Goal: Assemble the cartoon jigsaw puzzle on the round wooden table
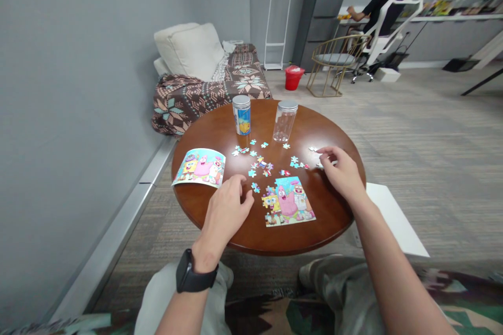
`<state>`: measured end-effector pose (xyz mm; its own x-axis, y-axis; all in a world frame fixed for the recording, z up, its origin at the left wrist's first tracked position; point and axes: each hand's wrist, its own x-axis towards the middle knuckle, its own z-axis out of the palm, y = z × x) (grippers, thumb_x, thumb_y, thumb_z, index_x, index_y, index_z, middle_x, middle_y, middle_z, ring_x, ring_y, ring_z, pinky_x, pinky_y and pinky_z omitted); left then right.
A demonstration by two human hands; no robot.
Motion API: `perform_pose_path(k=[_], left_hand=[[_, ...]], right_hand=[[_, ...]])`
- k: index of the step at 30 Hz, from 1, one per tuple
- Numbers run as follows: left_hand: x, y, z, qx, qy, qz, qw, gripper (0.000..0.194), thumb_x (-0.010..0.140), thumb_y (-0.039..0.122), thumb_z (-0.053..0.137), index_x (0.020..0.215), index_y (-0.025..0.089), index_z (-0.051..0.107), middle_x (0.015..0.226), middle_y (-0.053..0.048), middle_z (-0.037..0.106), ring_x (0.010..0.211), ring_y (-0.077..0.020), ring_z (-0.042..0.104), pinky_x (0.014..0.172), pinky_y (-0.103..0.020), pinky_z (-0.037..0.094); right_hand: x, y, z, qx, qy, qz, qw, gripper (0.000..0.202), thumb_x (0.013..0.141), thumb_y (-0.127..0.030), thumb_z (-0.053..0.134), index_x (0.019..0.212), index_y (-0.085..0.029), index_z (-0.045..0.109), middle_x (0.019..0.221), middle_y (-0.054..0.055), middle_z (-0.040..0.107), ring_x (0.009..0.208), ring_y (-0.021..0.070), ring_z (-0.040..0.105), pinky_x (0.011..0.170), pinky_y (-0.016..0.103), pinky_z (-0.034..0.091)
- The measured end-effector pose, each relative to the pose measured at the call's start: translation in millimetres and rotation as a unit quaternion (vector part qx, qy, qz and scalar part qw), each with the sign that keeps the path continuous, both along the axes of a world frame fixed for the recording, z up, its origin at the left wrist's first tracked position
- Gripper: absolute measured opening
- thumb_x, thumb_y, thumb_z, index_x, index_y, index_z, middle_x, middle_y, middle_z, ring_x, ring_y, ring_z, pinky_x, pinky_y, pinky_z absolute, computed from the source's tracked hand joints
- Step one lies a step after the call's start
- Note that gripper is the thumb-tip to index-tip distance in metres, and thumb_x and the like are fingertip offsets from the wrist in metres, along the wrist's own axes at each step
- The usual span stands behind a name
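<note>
A partly assembled cartoon jigsaw puzzle (288, 201) lies flat on the round wooden table (243, 238), its left side ragged. My left hand (228, 207) hovers at its left, thumb and fingers apart and holding nothing visible. A loose puzzle piece (255, 187) lies just beyond that thumb. Over the table's right side, my right hand (341, 171) has loosely curled fingers with a gap between thumb and index finger. Close to those fingertips are loose pieces (313, 149), one partly covered by the hand. The curved reference picture (202, 167) shows the same characters.
Several more pieces (267, 166) are scattered mid-table. Behind them stand a labelled jar (241, 115) and a clear jar (285, 121), both lidded. A white board (395, 220) is low at the right. A covered couch (212, 81), red bin (294, 78) and seated person (383, 8) are farther back.
</note>
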<state>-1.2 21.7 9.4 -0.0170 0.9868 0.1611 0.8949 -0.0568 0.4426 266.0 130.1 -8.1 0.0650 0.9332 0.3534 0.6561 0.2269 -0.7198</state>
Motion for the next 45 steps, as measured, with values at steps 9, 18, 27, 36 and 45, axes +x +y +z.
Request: perform_pose_path(k=[9,18,27,36,45], left_hand=[[13.5,18.0,9.8,-0.054,0.113,0.066,0.990,0.021,0.093,0.029,0.046,0.109,0.019,0.053,0.085,-0.008,0.071,0.077,-0.0235,0.069,0.063,-0.029,0.043],[17.7,20.3,3.8,-0.044,0.125,0.071,0.989,0.010,0.093,0.023,0.042,0.096,0.019,0.050,0.080,-0.009,0.070,0.074,-0.0248,0.069,0.060,-0.029,0.042],[12.4,11.7,7.8,-0.026,0.085,0.026,0.996,0.004,0.091,0.019,0.039,0.090,0.022,0.043,0.078,-0.004,0.065,0.077,-0.0224,0.066,0.065,-0.030,0.040],[3.6,14.2,-2.3,-0.028,0.056,0.010,0.998,0.010,0.090,0.027,0.048,0.098,0.022,0.044,0.076,0.001,0.059,0.073,-0.0198,0.063,0.062,-0.029,0.038],[1.5,16.1,-3.8,0.014,0.016,-0.053,0.998,0.020,0.096,0.028,0.041,0.098,0.020,0.059,0.084,-0.002,0.063,0.077,-0.0187,0.063,0.067,-0.029,0.043]], right_hand=[[1.0,1.1,-9.8,0.008,-0.035,0.019,0.999,0.023,0.080,-0.032,0.048,0.089,-0.021,0.066,0.087,0.008,0.066,0.071,0.0199,0.057,0.073,0.036,0.046],[-11.7,-1.4,-11.7,0.016,-0.048,0.030,0.998,0.022,0.078,-0.027,0.047,0.086,-0.020,0.065,0.087,0.009,0.064,0.073,0.0225,0.058,0.079,0.040,0.047],[-2.0,-0.8,-13.6,0.024,0.050,-0.095,0.994,0.024,0.067,-0.018,0.044,0.081,-0.021,0.064,0.089,0.009,0.064,0.084,0.0250,0.061,0.083,0.041,0.048],[-3.7,2.5,-19.9,0.018,0.182,-0.072,0.980,0.021,0.063,-0.022,0.046,0.078,-0.021,0.060,0.080,0.005,0.062,0.073,0.0203,0.062,0.076,0.039,0.052],[-4.6,2.5,-18.9,0.010,0.243,-0.059,0.968,0.023,0.061,-0.021,0.044,0.079,-0.020,0.058,0.080,0.004,0.061,0.068,0.0186,0.062,0.074,0.037,0.052]])
